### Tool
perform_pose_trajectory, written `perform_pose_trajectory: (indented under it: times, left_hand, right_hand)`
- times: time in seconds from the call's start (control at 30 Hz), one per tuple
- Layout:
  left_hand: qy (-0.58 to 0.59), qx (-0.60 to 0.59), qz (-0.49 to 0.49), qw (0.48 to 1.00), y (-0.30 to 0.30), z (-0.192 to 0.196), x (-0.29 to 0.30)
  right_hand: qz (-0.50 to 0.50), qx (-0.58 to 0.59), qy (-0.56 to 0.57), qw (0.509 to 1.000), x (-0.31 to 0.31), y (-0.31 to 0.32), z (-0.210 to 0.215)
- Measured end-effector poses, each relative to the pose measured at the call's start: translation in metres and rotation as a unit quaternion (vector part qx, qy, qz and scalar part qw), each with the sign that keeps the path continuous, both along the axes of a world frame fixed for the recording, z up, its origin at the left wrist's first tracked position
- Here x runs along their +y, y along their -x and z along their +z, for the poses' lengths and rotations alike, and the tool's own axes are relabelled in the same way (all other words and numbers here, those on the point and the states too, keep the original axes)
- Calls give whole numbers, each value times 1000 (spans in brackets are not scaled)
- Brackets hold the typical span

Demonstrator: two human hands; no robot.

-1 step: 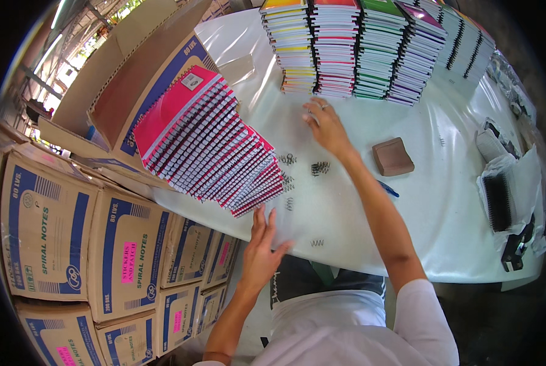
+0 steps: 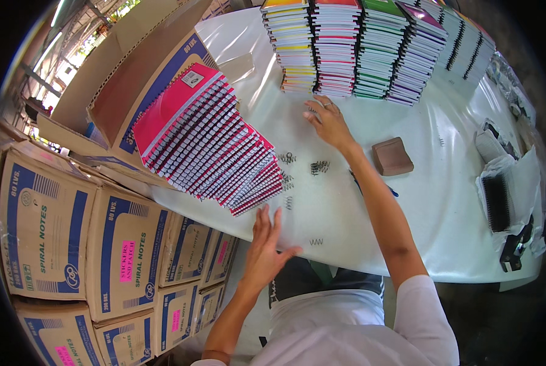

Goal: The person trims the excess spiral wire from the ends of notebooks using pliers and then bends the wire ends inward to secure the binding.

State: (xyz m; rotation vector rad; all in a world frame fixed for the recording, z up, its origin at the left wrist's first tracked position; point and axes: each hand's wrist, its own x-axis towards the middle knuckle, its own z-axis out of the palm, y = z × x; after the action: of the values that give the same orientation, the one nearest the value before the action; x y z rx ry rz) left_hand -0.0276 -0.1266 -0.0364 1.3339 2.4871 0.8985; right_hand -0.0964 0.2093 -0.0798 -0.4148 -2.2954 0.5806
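My left hand (image 2: 263, 247) is at the table's near edge, fingers stretched and thumb spread, holding nothing. Its fingertips lie just below the front end of a fanned row of pink-covered spiral notebooks (image 2: 206, 143). Farther off, my right hand (image 2: 332, 126) reaches over the table in front of the tall notebook stacks, thumb and forefinger apart. Beside those fingertips is a small dark wire coil (image 2: 312, 110); I cannot tell whether they touch it. Between my hands lie loose coil pieces (image 2: 320, 167), with a single coil piece (image 2: 316, 242) closer to me.
Stacked notebooks (image 2: 334, 52) with coloured covers stand at the back. A brown block (image 2: 392, 157) and a blue pen (image 2: 392, 193) lie by my right forearm. Plastic-wrapped black coils (image 2: 497, 201) sit far right. An open carton (image 2: 157, 91) and stacked cartons (image 2: 129, 250) stand left.
My left hand has shifted slightly, its fingers and thumb spreading wider. The right hand has moved a little, its wrist lifting, and more of the pen shows beside the forearm.
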Motion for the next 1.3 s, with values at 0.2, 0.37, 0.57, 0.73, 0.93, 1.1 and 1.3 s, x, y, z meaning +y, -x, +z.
perform_pose_trajectory:
  times: [0.2,0.37,0.57,0.73,0.93,1.1,1.3]
  left_hand:
    - [49,63,-25,996,-39,-27,23]
    - [-4,10,58,998,-39,-22,24]
    - [12,46,91,995,-34,-35,41]
    - [-62,-150,8,987,-31,-33,44]
    - [-126,-165,16,978,-33,-24,41]
    - [-193,-16,246,950,-23,-46,9]
    - [-115,2,300,947,40,-71,-20]
  right_hand:
    - [293,-36,110,949,-13,-14,-17]
    - [426,-166,73,886,-61,-40,1]
    - [451,-109,3,886,-112,-128,18]
    - [335,-145,-94,926,-118,-159,22]
    - [230,-153,-198,941,-115,-166,15]
    - [16,-79,-153,985,-34,-191,60]
    - [-384,-126,-57,913,231,-354,127]
